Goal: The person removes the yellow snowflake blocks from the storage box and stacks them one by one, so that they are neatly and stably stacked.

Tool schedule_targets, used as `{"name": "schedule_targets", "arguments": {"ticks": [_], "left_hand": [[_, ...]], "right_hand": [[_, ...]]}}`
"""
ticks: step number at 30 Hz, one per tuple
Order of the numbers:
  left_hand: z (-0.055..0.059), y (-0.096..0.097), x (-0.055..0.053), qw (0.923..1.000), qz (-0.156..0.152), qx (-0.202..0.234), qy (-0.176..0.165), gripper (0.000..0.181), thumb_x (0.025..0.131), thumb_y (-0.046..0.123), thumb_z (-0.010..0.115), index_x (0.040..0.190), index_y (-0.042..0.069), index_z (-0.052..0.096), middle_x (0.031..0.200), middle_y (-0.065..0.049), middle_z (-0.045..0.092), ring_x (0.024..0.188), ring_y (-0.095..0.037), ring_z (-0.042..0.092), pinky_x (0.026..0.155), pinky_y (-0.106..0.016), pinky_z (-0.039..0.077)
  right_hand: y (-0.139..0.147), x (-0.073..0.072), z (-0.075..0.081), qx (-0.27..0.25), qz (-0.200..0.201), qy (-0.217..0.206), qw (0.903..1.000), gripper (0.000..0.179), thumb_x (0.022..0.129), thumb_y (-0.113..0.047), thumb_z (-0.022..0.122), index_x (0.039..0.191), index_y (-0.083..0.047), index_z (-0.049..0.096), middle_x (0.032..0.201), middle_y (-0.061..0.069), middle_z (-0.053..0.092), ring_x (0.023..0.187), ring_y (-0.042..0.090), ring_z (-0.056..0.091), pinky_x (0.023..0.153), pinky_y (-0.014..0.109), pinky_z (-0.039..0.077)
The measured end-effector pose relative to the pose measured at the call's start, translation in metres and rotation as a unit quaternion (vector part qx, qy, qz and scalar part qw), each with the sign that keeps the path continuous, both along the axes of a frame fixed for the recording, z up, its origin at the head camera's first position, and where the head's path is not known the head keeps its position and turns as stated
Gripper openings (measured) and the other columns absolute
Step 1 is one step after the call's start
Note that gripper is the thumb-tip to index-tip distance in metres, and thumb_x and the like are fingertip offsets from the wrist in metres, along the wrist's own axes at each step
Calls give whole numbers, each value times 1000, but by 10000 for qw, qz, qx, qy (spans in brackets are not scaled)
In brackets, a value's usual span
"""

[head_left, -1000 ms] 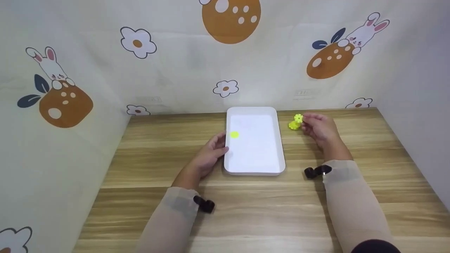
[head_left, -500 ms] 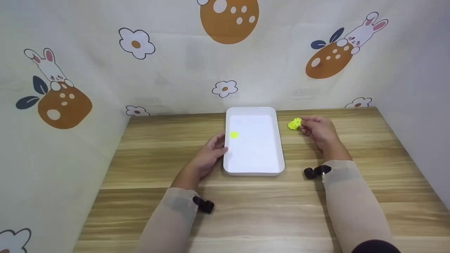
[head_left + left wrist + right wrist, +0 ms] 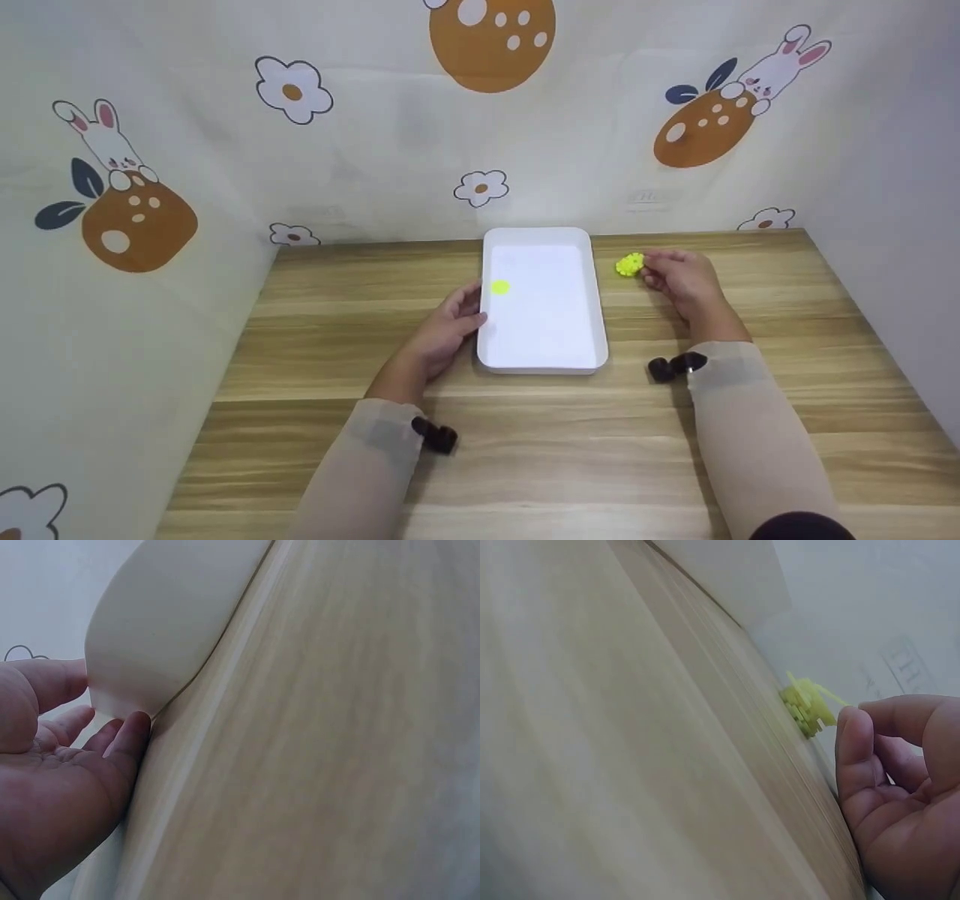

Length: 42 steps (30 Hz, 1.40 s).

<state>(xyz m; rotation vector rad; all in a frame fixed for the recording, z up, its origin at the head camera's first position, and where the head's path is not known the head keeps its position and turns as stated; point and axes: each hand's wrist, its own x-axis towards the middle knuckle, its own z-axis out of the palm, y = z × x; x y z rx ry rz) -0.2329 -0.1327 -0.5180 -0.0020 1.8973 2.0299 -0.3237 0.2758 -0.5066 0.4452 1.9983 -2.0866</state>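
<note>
My left hand (image 3: pixel 448 326) rests against the left side of a white tray (image 3: pixel 602 330); thumb and fingertips touch its outer wall (image 3: pixel 169 615) in the left wrist view. Inside the tray, near its left wall, lies a flat round yellow piece (image 3: pixel 500 287). Right of the tray, my right hand (image 3: pixel 681 276) pinches one thin notched yellow snowflake disc (image 3: pixel 832 697) between thumb and forefinger. The held disc tilts down over a small heap of the same yellow discs (image 3: pixel 799 711) on the table, overlapping it in the head view (image 3: pixel 627 265).
The wood-grain table (image 3: pixel 540 450) ends at a pale printed cloth wall (image 3: pixel 397 165) close behind the tray. Side walls stand left and right. A black wrist camera (image 3: pixel 435 436) sits on the left sleeve, another black camera (image 3: pixel 675 367) on the right.
My right hand has lowered slightly, bringing the pinched disc from above the heap down onto it. My left hand and the tray have stayed in place.
</note>
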Motion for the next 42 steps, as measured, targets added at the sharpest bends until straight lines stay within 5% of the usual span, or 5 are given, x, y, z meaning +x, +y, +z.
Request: {"name": "schedule_targets", "arguments": {"ticks": [26, 36, 42], "left_hand": [[0, 0, 0, 10000, -13, 5, -20, 67, 107, 3, 56, 169, 12, 30, 177, -11, 31, 164, -29, 31, 136, -45, 26], [2, 0, 0, 10000, -10, -30, -18, 67, 107, 4, 56, 169, 13, 30, 177, -10, 31, 165, -28, 30, 137, -44, 25], [2, -1, 0, 9999, -25, -107, -23, 66, 108, 4, 57, 168, 15, 32, 176, -8, 32, 164, -26, 31, 136, -44, 26]], "right_hand": [[-5, 1, -1, 190, -55, 59, 9998, 45, 104, -11, 68, 144, 8, 58, 102, -1, 75, 80, 3, 73, 84, 16, 63], [-3, 2, 5, -255, -273, 42, 9993, 47, 106, -15, 67, 147, 5, 56, 105, 3, 75, 82, 7, 71, 82, 19, 63], [-15, 7, 22, -647, -1, 344, 9973, 23, 104, -14, 70, 124, -4, 69, 94, 2, 75, 77, 10, 69, 73, 22, 62]]}}
